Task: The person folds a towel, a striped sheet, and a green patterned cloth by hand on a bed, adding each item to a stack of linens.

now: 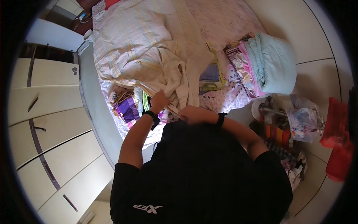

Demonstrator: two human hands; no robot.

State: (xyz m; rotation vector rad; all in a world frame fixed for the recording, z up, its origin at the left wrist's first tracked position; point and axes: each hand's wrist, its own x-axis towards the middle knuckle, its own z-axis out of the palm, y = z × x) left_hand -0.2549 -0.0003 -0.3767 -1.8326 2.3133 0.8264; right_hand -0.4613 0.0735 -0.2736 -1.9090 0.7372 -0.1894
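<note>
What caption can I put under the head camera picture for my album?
Left hand and right hand at a rumpled, pale striped cover on a bed, folded mint-green bedding to the right.

On the left, a tall cream wardrobe [56, 98] with slim dark handles [33, 103] and dark strips [39, 142] down the doors, bowed along the edges by the lens. Past the wardrobe's far end, a dark recess [48, 52] and a plain whitish panel [52, 35]. Between wardrobe and bed, a narrow run of grey floor [93, 100]. Mid-room, a broad bed [231, 18] in pale pink with a fine pattern. By the far left corner, dark reddish furniture [82, 27]. Along the right, large pale panels [313, 78] (wall or floor, hard to tell) with thin dark joints [315, 61]. Across the bed's near edge, bright whitish light [153, 135].
</note>
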